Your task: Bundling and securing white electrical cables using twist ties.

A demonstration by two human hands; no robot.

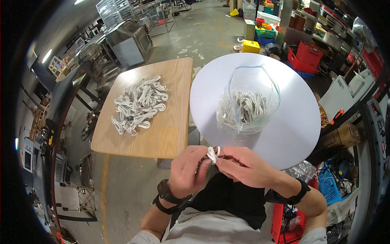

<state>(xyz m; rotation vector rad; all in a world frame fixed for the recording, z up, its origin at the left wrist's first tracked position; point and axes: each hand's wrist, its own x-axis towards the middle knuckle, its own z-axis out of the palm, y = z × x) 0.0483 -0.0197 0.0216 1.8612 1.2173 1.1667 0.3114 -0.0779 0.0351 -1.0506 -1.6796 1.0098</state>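
Observation:
Between my two hands, in front of my body, is a small bundle of white cable. My left hand grips it from the left, with thumb and fingers pinched. From the other side, the fingertips of my right hand close on the same bundle. Most of it is hidden by the fingers. Ahead to the right, a clear zip bag stands with its mouth wide, holding several white cable bundles. A loose pile of coiled white cables lies ahead to the left.
The pile rests on a wooden table; the bag is on a round white table. A narrow gap parts the tables. At my right are a red basket and a blue basket with assorted items. A yellow box sits on the floor beyond.

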